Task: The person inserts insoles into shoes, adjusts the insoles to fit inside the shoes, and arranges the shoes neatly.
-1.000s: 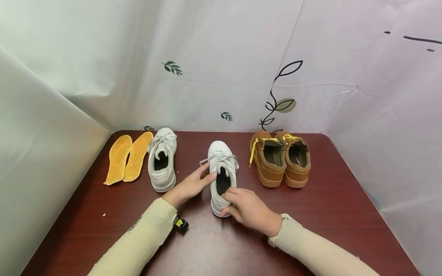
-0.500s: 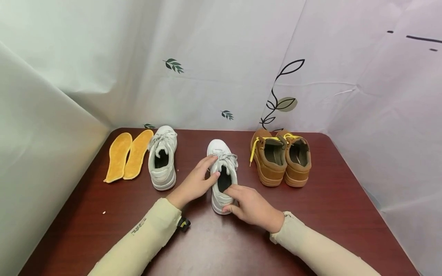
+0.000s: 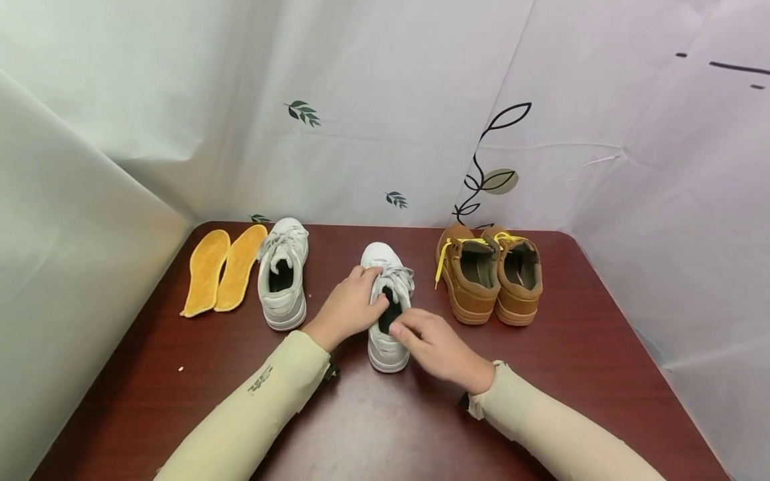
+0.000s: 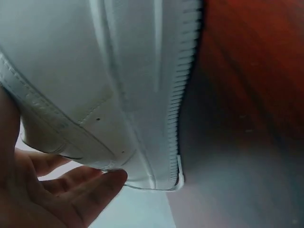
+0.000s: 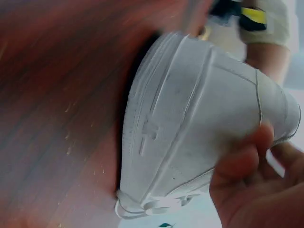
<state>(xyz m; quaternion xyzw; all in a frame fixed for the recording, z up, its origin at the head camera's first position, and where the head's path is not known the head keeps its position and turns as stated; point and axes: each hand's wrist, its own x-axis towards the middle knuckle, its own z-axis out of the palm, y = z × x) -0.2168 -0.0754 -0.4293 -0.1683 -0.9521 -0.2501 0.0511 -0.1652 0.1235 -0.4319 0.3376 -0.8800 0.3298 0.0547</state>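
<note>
White shoe midway between table's side edges, toe toward far edge; left hand grips it around laces and opening; right hand bent at the opening, cannot tell if pinching; best, I judge: brace sole flat, work the rim gently.

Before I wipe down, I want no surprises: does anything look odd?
A small white speck lies on the table left of the left sleeve, like stray litter; too small to identify. One yellow lace end dangles untidily outside the left brown shoe.
</note>
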